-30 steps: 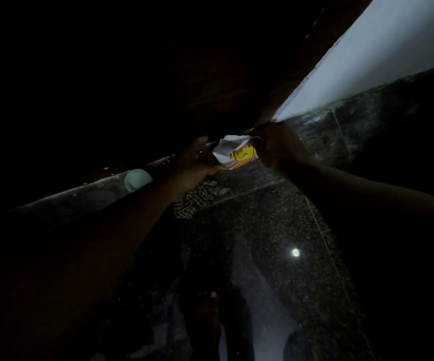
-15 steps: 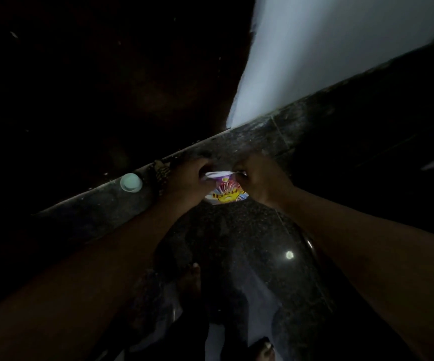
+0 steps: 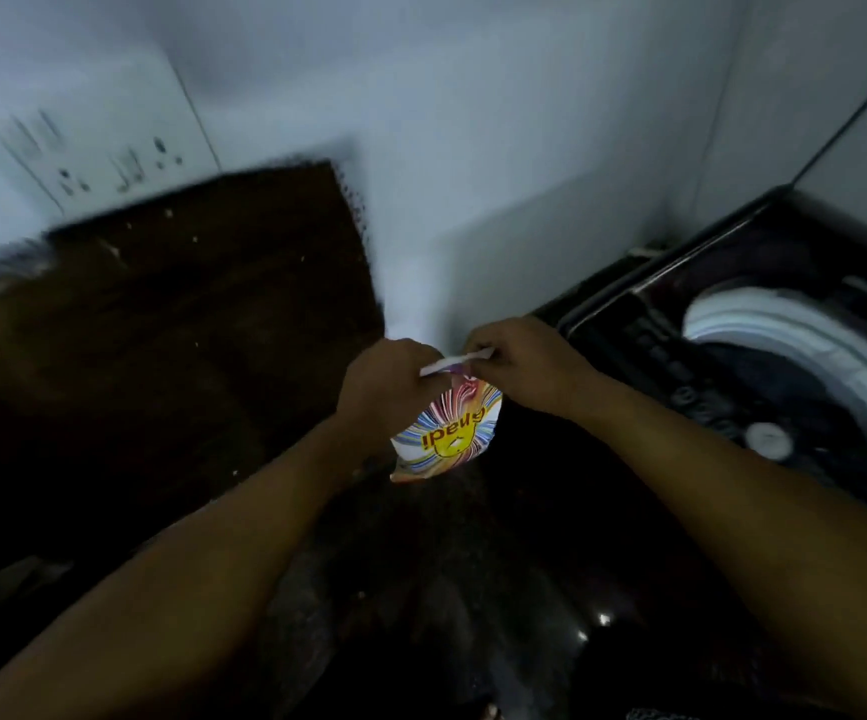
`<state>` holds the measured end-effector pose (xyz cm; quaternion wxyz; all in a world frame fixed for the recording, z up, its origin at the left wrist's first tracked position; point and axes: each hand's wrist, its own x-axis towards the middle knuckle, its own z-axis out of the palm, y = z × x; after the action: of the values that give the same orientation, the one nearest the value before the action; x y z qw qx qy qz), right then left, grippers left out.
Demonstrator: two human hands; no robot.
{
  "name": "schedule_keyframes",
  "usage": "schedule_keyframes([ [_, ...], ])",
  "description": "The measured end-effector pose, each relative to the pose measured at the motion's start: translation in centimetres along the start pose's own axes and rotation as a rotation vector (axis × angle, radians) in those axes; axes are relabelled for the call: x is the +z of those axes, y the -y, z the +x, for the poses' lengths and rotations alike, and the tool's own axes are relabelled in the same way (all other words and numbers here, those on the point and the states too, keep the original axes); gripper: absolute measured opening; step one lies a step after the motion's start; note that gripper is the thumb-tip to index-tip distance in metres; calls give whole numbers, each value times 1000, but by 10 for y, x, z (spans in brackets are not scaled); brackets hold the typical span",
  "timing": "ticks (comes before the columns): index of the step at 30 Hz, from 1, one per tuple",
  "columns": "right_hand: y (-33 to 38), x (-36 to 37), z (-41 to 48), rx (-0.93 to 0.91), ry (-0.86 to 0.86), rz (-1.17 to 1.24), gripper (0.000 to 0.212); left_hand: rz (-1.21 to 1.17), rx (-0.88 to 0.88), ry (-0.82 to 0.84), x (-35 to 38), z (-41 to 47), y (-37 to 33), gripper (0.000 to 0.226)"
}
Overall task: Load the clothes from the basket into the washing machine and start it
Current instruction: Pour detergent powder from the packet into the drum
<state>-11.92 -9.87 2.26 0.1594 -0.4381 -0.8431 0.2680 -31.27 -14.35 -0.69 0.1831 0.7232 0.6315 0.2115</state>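
Both my hands hold a small colourful detergent packet (image 3: 447, 433) in mid air, in front of the white wall. My left hand (image 3: 389, 387) grips its top left edge and my right hand (image 3: 519, 366) pinches the top right corner. The packet hangs below my fingers, its yellow printed face towards me. At the right stands a top-loading washing machine (image 3: 680, 366) with its lid up; dark clothes (image 3: 753, 371) lie inside the white drum rim (image 3: 784, 324). The basket is not in view.
A dark wooden door or panel (image 3: 176, 324) fills the left. A switch and socket board (image 3: 83, 148) sits on the wall at the upper left. The machine's control strip with buttons and a round knob (image 3: 769, 441) faces me. Below is a dark glossy floor (image 3: 473, 615).
The view has swung up and right from the dark floor to the wall and the washing machine. Both hands have kept hold of the packet and lifted it.
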Motion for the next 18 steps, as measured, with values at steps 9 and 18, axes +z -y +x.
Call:
schedule_keyframes([
  [9, -27, -111, -115, 298, -642, 459, 45, -59, 176, -40, -73, 32, -172, 27],
  [18, -80, -147, -189, 699, -659, 1208, 72, -328, 376, -26, -78, 73, -334, 33],
])
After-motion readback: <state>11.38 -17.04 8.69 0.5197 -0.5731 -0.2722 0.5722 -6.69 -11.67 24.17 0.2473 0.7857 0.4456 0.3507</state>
